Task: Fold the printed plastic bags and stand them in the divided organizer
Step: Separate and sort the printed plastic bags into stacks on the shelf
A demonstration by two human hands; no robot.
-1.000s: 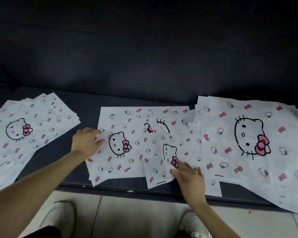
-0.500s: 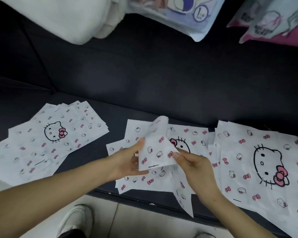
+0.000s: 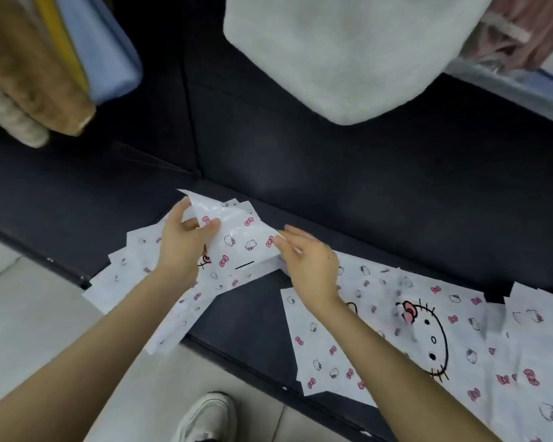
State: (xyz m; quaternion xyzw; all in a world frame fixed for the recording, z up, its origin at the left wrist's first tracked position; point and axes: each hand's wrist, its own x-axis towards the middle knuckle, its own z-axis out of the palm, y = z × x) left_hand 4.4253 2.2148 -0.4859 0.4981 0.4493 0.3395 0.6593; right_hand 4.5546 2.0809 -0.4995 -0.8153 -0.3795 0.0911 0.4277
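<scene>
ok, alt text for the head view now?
A small white plastic bag printed with cat faces and pink bows is held over a dark sofa seat: left hand grips its left edge, right hand pinches its right corner. More printed bags lie flat on the seat.

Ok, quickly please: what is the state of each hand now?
Left hand: holding the printed plastic bag by its left edge, thumb on front.
Right hand: pinching the same bag's right edge; slightly blurred.
</scene>
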